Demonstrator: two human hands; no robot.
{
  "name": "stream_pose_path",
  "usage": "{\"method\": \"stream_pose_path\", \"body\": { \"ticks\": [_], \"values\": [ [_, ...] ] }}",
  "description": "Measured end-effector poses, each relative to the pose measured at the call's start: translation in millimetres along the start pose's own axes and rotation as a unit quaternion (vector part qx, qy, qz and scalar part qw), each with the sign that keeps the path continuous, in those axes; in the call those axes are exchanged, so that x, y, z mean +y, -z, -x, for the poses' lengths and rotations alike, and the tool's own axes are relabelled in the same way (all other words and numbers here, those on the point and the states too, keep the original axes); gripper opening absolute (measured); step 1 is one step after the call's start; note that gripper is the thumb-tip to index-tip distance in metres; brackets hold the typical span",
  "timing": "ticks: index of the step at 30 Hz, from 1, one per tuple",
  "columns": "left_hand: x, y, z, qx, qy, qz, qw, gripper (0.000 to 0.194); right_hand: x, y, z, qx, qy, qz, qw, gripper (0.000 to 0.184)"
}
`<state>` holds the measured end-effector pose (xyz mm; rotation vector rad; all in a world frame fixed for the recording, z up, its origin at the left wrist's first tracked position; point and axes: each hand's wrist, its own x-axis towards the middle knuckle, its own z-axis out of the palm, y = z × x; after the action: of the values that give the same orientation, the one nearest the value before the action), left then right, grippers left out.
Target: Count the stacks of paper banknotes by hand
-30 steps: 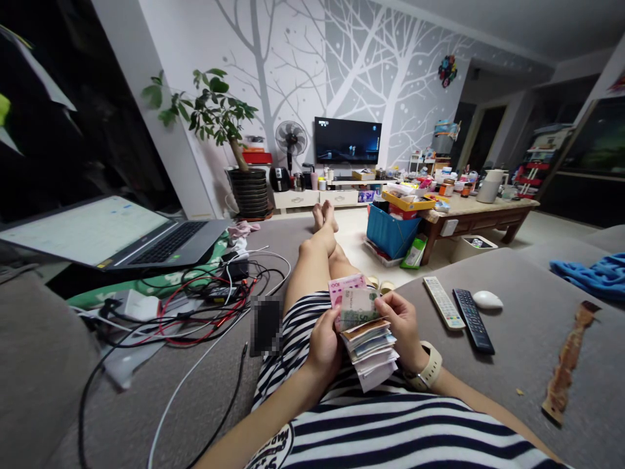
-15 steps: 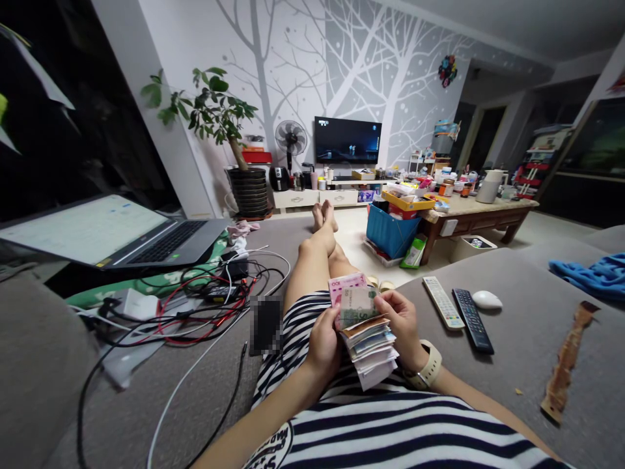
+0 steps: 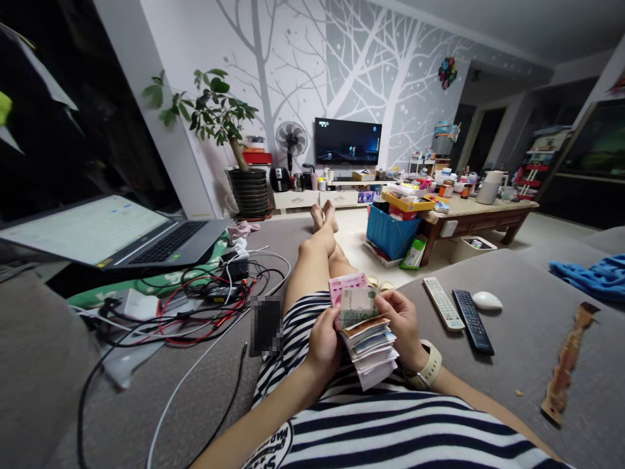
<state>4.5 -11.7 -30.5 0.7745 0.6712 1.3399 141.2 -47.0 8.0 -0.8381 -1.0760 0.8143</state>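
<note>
I sit on a grey sofa point(image 3: 517, 339) with my legs stretched out and a striped shirt over my lap. Both hands hold a thick stack of banknotes point(image 3: 368, 348) above my lap. My left hand point(image 3: 323, 345) grips the stack's left side, fingers wrapped round it. A green note point(image 3: 358, 306) stands up at the top of the stack in front of a pink note point(image 3: 346, 285), and my right hand point(image 3: 401, 322), with a watch on its wrist, pinches the green note's right edge.
Two remote controls point(image 3: 459, 312) and a white mouse point(image 3: 487, 300) lie on the sofa to my right. An open laptop point(image 3: 112, 234) and tangled cables point(image 3: 195, 306) sit at my left, beside a dark phone point(image 3: 266, 326). A cluttered coffee table point(image 3: 469, 208) stands ahead.
</note>
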Motion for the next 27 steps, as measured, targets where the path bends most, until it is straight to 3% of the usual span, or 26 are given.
{"method": "stream_pose_path", "body": {
  "ticks": [6,20,27],
  "values": [
    [3,-3.7,2,-0.018,-0.003,0.003,1.000,0.033,2,1,0,-0.005,0.004,-0.003,1.000,0.032],
    [3,-3.5,4,0.019,0.015,0.002,1.000,0.019,2,1,1,-0.005,0.005,-0.010,1.000,0.033],
    [10,-13.0,13,0.023,0.042,0.060,0.997,0.018,6,4,2,-0.036,-0.006,-0.032,0.999,0.038]
  ]
}}
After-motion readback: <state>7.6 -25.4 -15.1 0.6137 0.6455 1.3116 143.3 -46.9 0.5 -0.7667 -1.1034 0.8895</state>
